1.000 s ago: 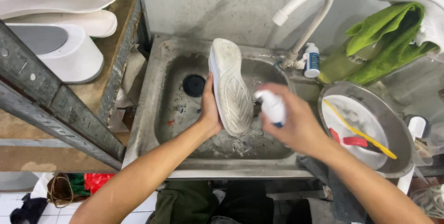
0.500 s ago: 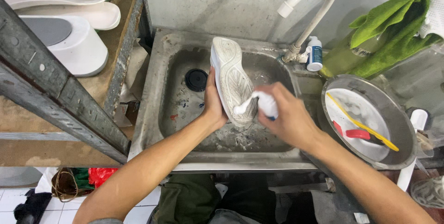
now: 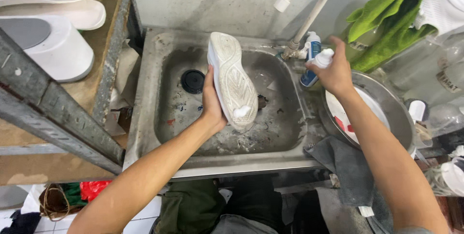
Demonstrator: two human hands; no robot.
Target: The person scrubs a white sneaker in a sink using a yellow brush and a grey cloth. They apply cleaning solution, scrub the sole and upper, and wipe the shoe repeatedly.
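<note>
— What is the left hand (image 3: pixel 211 102) doing?

— It is clamped on a white shoe (image 3: pixel 231 79), fingers wrapped around its side, holding it sole-up over the steel sink (image 3: pixel 159 74). A blob of white foam (image 3: pixel 241 112) sits on the sole near the end closest to the person.

— And the right hand (image 3: pixel 335 72)?

— It is closed around a small white spray bottle (image 3: pixel 323 58), held at the sink's right rim, just beside the base of the white tap (image 3: pixel 309 11) and a blue-and-white bottle (image 3: pixel 311 55) standing there.

— What lies around them?

— A round metal basin (image 3: pixel 396 108) sits right of the sink, a green cloth (image 3: pixel 386 26) hangs behind it, and a grey rag (image 3: pixel 338 161) drapes over the front edge. The black drain (image 3: pixel 193 81) shows in the sink's left part.
</note>
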